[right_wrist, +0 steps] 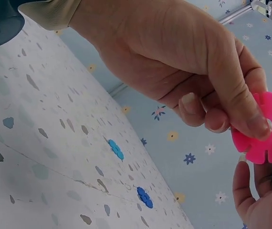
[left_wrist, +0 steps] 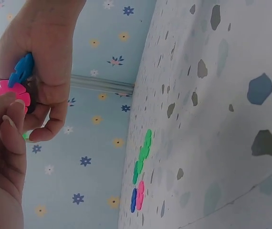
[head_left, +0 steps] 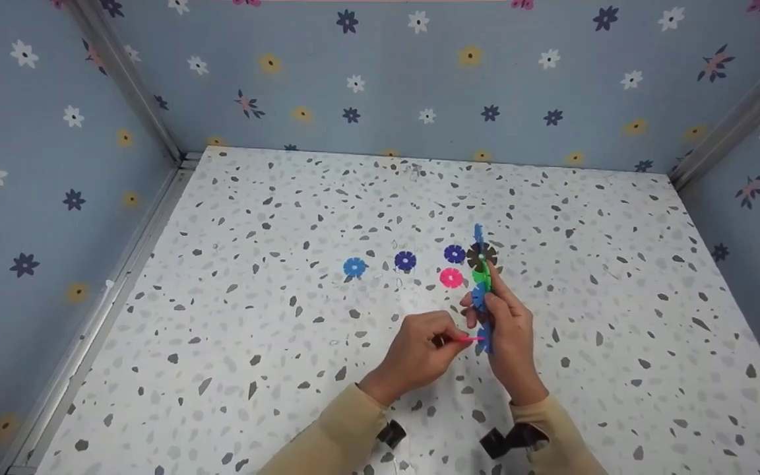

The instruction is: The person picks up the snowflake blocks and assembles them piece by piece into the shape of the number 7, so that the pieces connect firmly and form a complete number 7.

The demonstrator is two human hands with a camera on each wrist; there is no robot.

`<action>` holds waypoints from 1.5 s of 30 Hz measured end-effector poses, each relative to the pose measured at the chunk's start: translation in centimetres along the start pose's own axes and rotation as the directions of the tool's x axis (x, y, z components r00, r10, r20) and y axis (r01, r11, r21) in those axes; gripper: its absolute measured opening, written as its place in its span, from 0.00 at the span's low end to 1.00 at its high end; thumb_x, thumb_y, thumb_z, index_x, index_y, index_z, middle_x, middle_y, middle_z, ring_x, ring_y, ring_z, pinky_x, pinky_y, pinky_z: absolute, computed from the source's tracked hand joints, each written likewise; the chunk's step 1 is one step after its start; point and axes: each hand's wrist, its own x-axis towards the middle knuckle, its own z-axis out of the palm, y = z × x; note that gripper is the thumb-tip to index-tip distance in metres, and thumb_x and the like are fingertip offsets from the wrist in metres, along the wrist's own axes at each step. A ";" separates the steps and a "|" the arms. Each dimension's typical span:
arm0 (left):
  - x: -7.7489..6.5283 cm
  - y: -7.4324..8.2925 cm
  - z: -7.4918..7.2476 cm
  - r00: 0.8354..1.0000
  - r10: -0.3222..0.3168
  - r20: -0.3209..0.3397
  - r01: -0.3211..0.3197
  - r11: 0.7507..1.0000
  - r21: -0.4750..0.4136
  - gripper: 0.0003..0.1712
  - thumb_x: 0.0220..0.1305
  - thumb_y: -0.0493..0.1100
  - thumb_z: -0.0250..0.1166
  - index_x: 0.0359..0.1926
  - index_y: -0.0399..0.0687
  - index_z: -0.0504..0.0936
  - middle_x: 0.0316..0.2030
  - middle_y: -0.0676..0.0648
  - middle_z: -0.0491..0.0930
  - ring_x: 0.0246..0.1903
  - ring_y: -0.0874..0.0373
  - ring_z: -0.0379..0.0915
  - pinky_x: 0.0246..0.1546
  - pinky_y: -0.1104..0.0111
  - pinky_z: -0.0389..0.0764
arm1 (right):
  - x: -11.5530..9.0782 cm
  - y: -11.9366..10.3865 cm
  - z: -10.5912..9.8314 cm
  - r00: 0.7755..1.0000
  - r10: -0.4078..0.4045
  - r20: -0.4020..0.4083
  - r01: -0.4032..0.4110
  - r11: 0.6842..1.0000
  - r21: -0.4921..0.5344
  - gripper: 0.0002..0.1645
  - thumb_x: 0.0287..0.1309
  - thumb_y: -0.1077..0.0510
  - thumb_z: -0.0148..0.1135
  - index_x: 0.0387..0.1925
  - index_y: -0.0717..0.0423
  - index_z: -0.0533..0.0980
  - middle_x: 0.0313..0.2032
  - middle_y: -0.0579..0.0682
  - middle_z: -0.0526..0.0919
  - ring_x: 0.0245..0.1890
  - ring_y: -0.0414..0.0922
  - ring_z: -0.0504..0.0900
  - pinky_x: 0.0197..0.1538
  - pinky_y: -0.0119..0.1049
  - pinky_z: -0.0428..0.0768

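My left hand pinches a pink notched plastic disc by its edge. The far rim of that disc meets a blue disc at the near end of a row of joined discs. Fingers of my right hand grip this row, which has another blue disc, a brown disc and a blue one at its far end. In the left wrist view, a blue disc shows between the right hand's thumb and fingers. The palm hides part of the row.
On the speckled table lie a light blue disc, two dark blue discs and a loose pink disc. Several green discs show on it in the left wrist view. Flower-patterned walls enclose the table's back and sides.
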 end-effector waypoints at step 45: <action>2.5 1.2 -2.0 0.789 -0.593 0.159 0.483 0.440 -0.757 0.13 0.61 0.32 0.67 0.46 0.39 0.75 0.26 0.45 0.80 0.20 0.60 0.73 0.21 0.74 0.76 | 0.8 -5.2 -2.0 0.798 -0.342 0.496 0.587 0.626 -0.513 0.17 0.55 0.73 0.67 0.47 0.59 0.82 0.47 0.51 0.83 0.51 0.46 0.78 0.63 0.35 0.69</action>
